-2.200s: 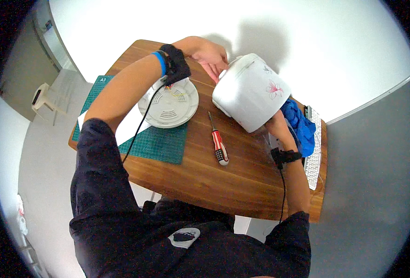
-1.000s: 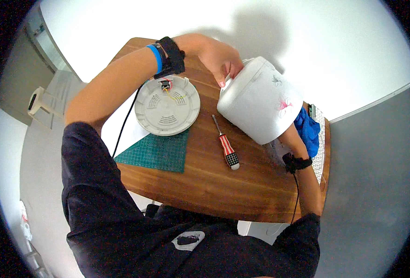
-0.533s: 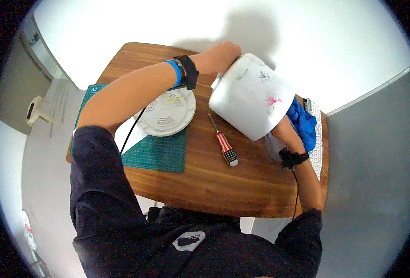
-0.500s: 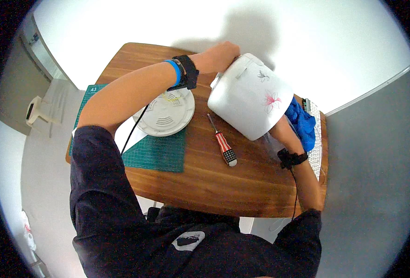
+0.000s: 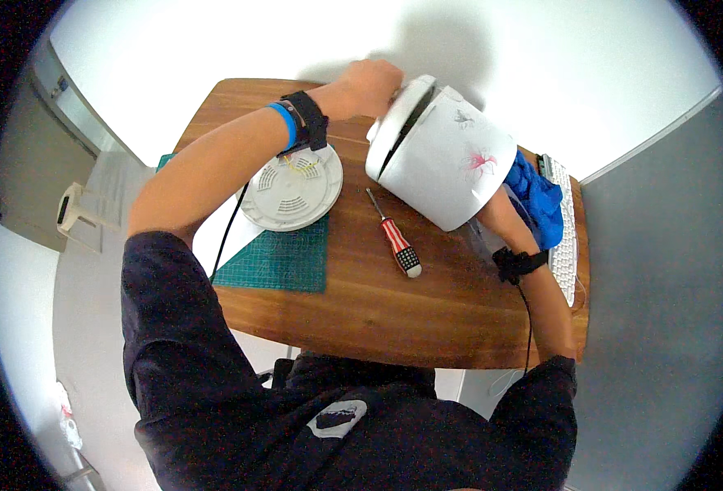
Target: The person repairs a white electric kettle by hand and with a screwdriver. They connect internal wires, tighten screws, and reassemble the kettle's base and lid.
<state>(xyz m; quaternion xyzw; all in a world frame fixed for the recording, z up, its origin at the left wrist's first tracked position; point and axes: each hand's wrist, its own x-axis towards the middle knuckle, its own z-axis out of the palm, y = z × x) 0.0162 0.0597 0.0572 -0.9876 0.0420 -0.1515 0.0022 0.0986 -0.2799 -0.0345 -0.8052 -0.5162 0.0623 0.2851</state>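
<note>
A white drum-shaped housing (image 5: 447, 168) with a pink and a grey flower print lies tilted on its side over the table. At its upper left end a white round cover (image 5: 402, 123) stands apart from it, with a dark gap between them. My left hand (image 5: 371, 88) is closed on the far edge of this cover; its fingertips are partly hidden. My right hand (image 5: 496, 214) reaches behind the lower right end of the housing, and its fingers are out of sight. A screwdriver (image 5: 396, 241) with a red-and-white striped handle lies just below the housing.
Left of the housing a white round vented plate (image 5: 294, 196) rests on a green cutting mat (image 5: 292, 262) and a white sheet (image 5: 222, 241). Blue cloth or bag (image 5: 541, 200) and a white keyboard (image 5: 564, 237) sit at the right edge. A wall stands close behind.
The cover has come away from the housing, opening a dark gap. My left hand has moved left with it. The right hand stays behind the housing.
</note>
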